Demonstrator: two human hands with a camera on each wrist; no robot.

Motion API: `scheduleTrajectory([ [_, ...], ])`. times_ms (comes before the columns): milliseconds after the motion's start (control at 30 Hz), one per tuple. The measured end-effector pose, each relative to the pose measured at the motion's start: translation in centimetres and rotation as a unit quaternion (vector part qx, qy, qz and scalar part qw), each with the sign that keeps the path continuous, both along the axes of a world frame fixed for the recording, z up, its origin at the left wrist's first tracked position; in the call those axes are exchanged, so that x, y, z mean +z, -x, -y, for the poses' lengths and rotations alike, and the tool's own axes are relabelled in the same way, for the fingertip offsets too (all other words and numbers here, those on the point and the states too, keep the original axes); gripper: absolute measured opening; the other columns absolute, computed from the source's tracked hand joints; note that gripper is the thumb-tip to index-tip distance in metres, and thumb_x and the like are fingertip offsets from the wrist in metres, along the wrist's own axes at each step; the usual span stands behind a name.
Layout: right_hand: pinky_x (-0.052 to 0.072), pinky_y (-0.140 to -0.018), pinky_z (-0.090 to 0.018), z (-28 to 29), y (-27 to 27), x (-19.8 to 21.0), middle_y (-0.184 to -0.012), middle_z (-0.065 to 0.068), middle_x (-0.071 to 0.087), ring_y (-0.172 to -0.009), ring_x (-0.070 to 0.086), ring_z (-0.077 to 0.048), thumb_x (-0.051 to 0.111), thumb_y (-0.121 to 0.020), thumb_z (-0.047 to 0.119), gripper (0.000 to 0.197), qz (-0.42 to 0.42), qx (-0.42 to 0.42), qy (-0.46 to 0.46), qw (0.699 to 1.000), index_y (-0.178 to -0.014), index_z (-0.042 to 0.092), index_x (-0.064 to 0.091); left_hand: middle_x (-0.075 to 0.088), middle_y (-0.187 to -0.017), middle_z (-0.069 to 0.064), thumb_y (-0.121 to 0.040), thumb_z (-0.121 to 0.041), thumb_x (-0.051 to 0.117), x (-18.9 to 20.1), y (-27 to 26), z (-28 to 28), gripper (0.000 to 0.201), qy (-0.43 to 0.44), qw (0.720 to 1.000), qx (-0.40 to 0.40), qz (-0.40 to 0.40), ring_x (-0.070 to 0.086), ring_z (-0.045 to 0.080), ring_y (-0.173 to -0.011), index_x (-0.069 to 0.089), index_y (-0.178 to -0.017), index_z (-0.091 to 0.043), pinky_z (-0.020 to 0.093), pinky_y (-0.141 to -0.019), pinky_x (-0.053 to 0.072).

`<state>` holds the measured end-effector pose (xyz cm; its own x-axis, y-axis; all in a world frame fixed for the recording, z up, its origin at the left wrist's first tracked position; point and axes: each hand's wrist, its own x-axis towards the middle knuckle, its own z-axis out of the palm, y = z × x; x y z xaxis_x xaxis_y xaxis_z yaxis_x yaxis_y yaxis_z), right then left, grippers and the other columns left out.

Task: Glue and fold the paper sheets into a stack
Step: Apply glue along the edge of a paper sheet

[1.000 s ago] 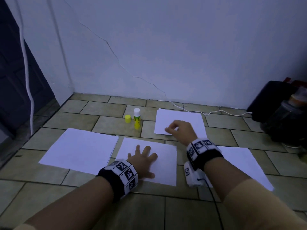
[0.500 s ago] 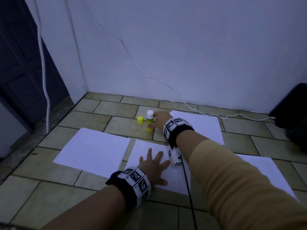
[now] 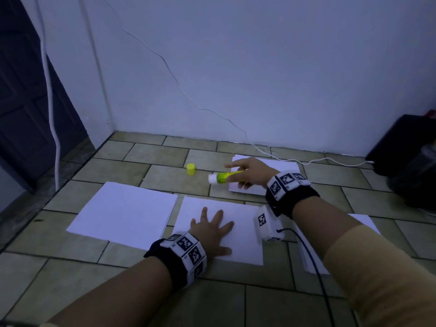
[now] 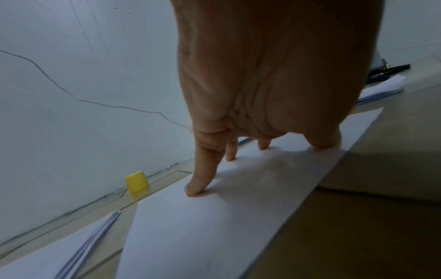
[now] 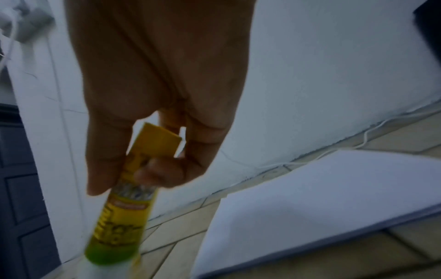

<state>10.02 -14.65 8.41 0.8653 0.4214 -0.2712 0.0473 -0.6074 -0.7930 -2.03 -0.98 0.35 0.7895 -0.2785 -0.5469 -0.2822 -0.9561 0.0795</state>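
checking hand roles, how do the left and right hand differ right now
The left hand lies flat with spread fingers on the middle paper sheet; the right hand is raised and curled round the glue stick. The left touches paper, the right only the stick. Both wear marker wristbands.

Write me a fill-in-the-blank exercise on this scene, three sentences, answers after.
1. The right hand holds the ____ stick.
2. The left hand presses flat on a sheet of ____.
3. The yellow cap stands on the tiled ____, apart from the stick.

Answers: glue; paper; floor
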Motion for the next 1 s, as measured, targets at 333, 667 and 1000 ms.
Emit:
scheduleTrajectory([
  [333, 0.051, -0.060, -0.030, 5.6, 3.4, -2.6, -0.091, -0.011, 0.060, -0.076, 0.060, -0.028, 0.072, -0.082, 0.014, 0.024, 0.168, -0.074, 0.066, 0.981, -0.096, 0.013, 0.052, -0.004, -0.159, 0.004, -0.093, -0.059, 0.041, 0.4, 1.2, 3.1, 0.073, 0.002, 0.998, 0.058, 0.037, -0.004, 0.053, -0.141, 0.008, -0.151, -0.029, 0.062, -0.109, 0.028],
  [667, 0.045, -0.072, -0.034, 5.2, 5.3, -3.7, -0.102, -0.020, 0.061, -0.091, 0.058, -0.034, 0.062, -0.090, 0.019, 0.031, 0.193, -0.035, 0.168, 0.966, -0.113, 0.007, 0.046, 0.010, -0.150, 0.009, -0.086, -0.067, 0.042, 0.1, 0.7, 3.8, 0.077, -0.012, 0.997, 0.063, 0.047, 0.014, 0.054, -0.134, 0.015, -0.147, -0.029, 0.061, -0.101, 0.039],
  [1000, 0.037, -0.068, -0.026, 7.6, 10.4, -3.4, -0.100, -0.009, 0.061, -0.084, 0.050, -0.018, 0.066, -0.088, 0.023, 0.030, 0.202, 0.023, 0.165, 0.965, -0.110, 0.012, 0.049, 0.018, -0.150, 0.017, -0.091, -0.062, 0.044, 2.0, 0.7, 3.5, 0.072, -0.034, 0.996, 0.016, 0.075, 0.045, 0.039, -0.123, 0.021, -0.148, -0.023, 0.050, -0.112, 0.022],
])
